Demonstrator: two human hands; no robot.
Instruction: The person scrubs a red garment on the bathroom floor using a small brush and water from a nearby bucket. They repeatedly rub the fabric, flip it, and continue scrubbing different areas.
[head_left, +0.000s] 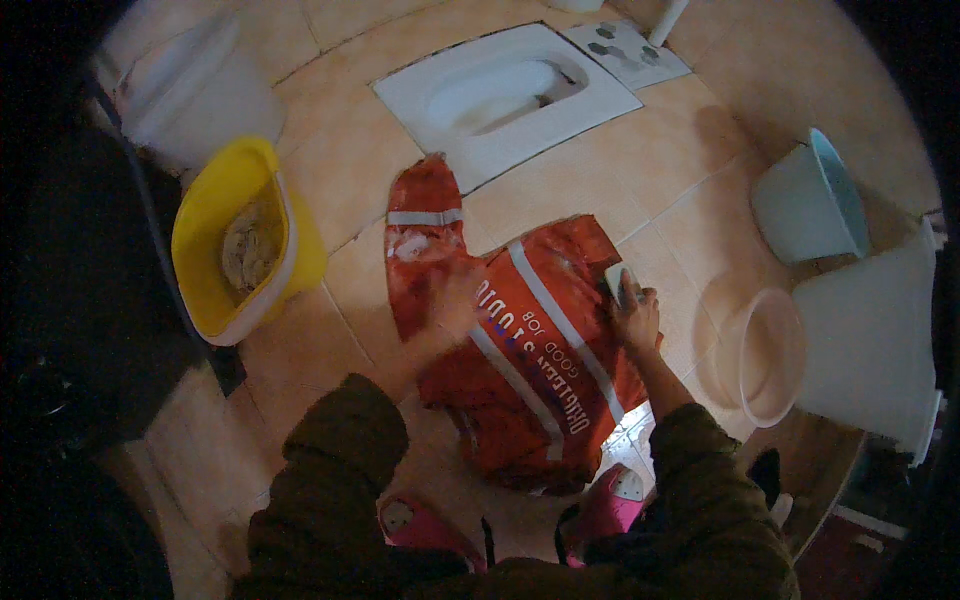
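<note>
Spread over the tiled floor before me lies a red garment (525, 360) with pale stripes and printed lettering on its body. One sleeve (424, 217) stretches away from me and bears a whitish, foamy-looking patch below its stripe. My right hand (637, 315) grips a small pale block (619, 280), soap or a brush, against the garment's right edge. My left hand (454, 304) is motion-blurred over the garment near the base of that sleeve. Its fingers cannot be made out, and I cannot tell whether they hold the fabric.
A white squat toilet (495, 161) is set in the floor ahead. At left stand a yellow tub (304, 232) with cloth inside and a white bucket (202, 97). A light blue bucket (795, 199), a translucent pinkish basin (776, 416) and a large pale tub (862, 345) are at right.
</note>
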